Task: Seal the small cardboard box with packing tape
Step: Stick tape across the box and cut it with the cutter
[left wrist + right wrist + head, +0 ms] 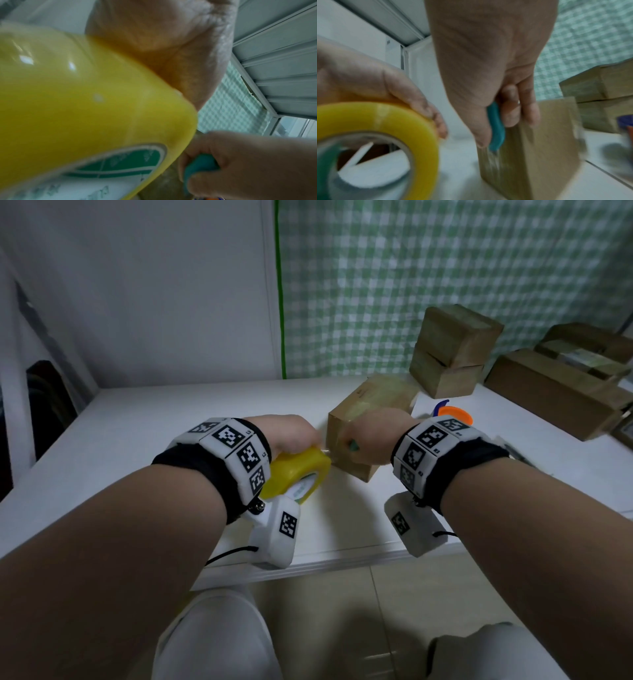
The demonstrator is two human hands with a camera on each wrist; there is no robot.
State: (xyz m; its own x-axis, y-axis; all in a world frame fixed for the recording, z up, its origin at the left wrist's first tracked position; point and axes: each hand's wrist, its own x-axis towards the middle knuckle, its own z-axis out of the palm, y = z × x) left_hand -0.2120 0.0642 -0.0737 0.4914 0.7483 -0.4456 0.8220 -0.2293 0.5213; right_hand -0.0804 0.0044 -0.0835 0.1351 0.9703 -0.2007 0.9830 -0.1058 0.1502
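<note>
A small cardboard box [368, 412] stands on the white table [171, 419], with glossy tape over its top. My left hand [291, 433] grips a yellow roll of packing tape [298, 470] just left of the box; the roll [85, 101] fills the left wrist view. My right hand [370, 436] holds a teal-handled cutter [353, 445] against the box's near left face. In the right wrist view the cutter [495, 127] points down along the box [539, 148], and the tape roll [385, 121] sits at the left with the left hand's fingers [426, 109] on its rim.
Two stacked cardboard boxes [452, 350] stand behind the small one, and longer boxes [555, 392] lie at the far right. An orange and blue object [454, 412] lies just behind my right wrist. A green checked curtain [445, 268] hangs at the back. The table's front edge [325, 563] is close to my knees.
</note>
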